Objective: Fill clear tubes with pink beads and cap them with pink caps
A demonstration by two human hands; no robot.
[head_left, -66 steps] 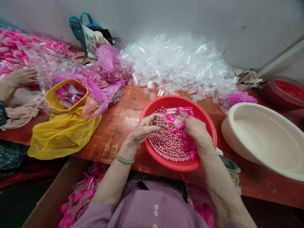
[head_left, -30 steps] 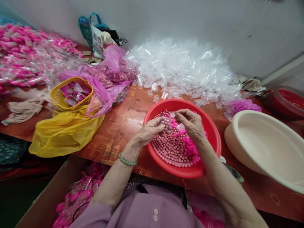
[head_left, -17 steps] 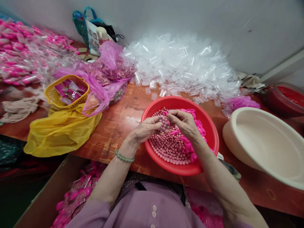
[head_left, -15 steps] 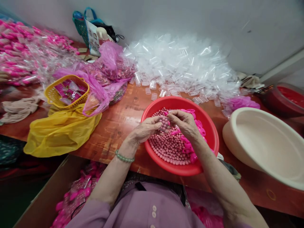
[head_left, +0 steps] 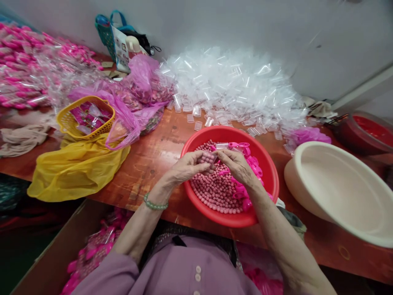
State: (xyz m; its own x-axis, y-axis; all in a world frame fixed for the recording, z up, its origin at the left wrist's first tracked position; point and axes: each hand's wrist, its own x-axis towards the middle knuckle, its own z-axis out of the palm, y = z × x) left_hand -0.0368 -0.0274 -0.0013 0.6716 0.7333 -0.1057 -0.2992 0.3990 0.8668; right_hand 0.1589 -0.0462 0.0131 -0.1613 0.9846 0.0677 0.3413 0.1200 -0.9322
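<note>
The bench [head_left: 153,151] is stretching across the view, carrying a broad heap of clear plastic cases [head_left: 233,82] along the wall and a heap of pink packets [head_left: 21,61] at far left. A cream basin [head_left: 350,192] is standing at right, near a smaller red basin [head_left: 267,172] in the middle. A yellow bag [head_left: 80,168] is draping over the bench's front edge, and a yellow basket [head_left: 65,122] is sitting just behind it, beside a magenta bag [head_left: 135,114]. Above the red basin, the left hand [head_left: 188,166] is holding a clear case of pink beads [head_left: 208,157] between thumb and fingers. The right hand [head_left: 236,166] is meeting the case's right end, its fingers bunching narrowly; whether they are gripping anything, I cannot tell. A green bracelet [head_left: 156,205] is circling the left wrist. Inside the red basin, bright pink pieces [head_left: 254,168] are lying towards the right, and loose pink beads [head_left: 217,192] are covering the rest.
</note>
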